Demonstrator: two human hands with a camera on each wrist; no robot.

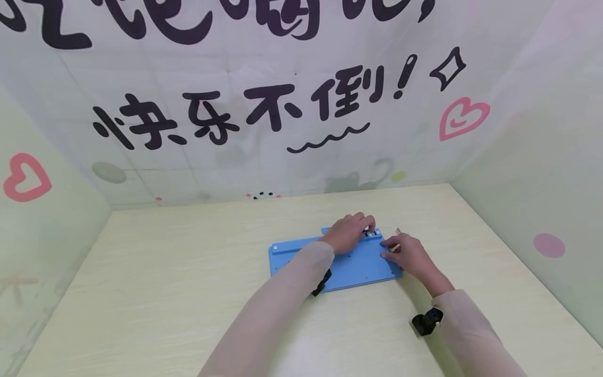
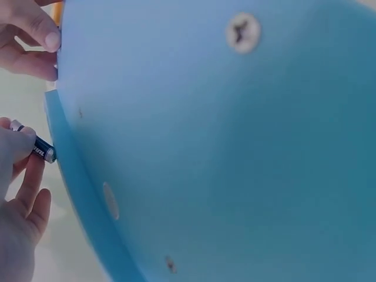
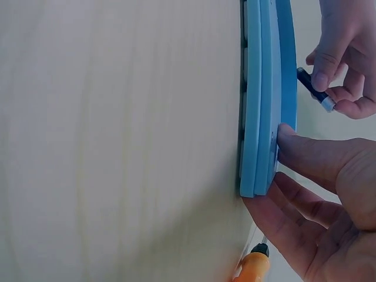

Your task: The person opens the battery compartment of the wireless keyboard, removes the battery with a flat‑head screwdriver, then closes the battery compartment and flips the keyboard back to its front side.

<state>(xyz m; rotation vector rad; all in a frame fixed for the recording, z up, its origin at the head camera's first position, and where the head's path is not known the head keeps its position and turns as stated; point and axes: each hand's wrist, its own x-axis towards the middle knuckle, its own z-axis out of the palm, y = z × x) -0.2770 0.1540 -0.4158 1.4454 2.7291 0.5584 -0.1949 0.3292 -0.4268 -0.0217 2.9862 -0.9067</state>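
Observation:
A blue keyboard (image 1: 363, 264) lies face down on the table, its screwed back upward. My left hand (image 1: 350, 233) reaches over its far right part and pinches a small dark battery (image 2: 42, 148) with a silver end between thumb and fingers. In the right wrist view that battery (image 3: 316, 91) is just beside the raised blue ridge at the keyboard's far edge. My right hand (image 1: 407, 254) grips the right edge of the keyboard, thumb on the back and fingers at the underside. The battery slot (image 1: 371, 234) at the far right corner is partly covered by my left fingers.
A screwdriver with an orange handle (image 3: 254, 269) is close beside my right fingers. A thin blue strip (image 1: 325, 230) shows behind the keyboard, partly hidden by my left hand. The pale table (image 1: 188, 272) is bounded by printed walls (image 1: 235, 173) at the back and both sides.

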